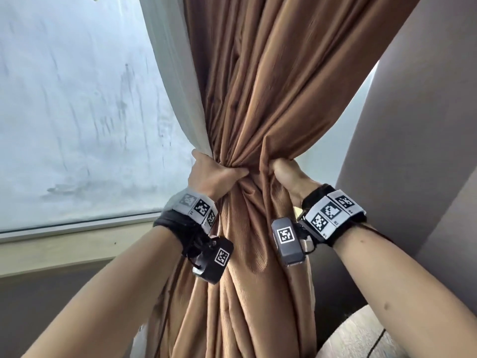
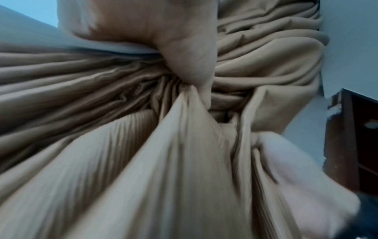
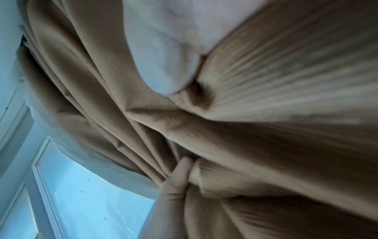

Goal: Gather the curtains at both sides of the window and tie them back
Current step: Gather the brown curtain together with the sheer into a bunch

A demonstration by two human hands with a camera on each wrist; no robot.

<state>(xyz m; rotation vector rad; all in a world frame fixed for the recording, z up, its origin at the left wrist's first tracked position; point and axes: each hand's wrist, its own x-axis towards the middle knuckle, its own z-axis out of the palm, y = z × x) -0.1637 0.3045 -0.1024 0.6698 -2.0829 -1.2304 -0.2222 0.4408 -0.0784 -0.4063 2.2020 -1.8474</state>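
A brown ribbed curtain [image 1: 258, 86] hangs in the middle of the head view, bunched into a narrow waist. A pale sheer lining [image 1: 178, 81] runs down its left edge. My left hand [image 1: 214, 171] grips the bunch from the left, thumb pressed into the folds. From the right, my right hand [image 1: 286, 174] grips the same waist, its fingers hidden behind the cloth. The left wrist view shows my left thumb [image 2: 192, 64] dug into the gathered curtain [image 2: 102, 113]. In the right wrist view my right thumb [image 3: 169, 69] presses the curtain [image 3: 286, 80]. No tie-back shows.
The window pane [image 1: 77, 112] with streaked glass fills the left, above a white frame and beige sill [image 1: 64, 251]. A grey wall [image 1: 426, 99] stands to the right. Dark furniture [image 2: 351, 145] shows in the left wrist view, and a wooden surface [image 1: 361, 337] lies low right.
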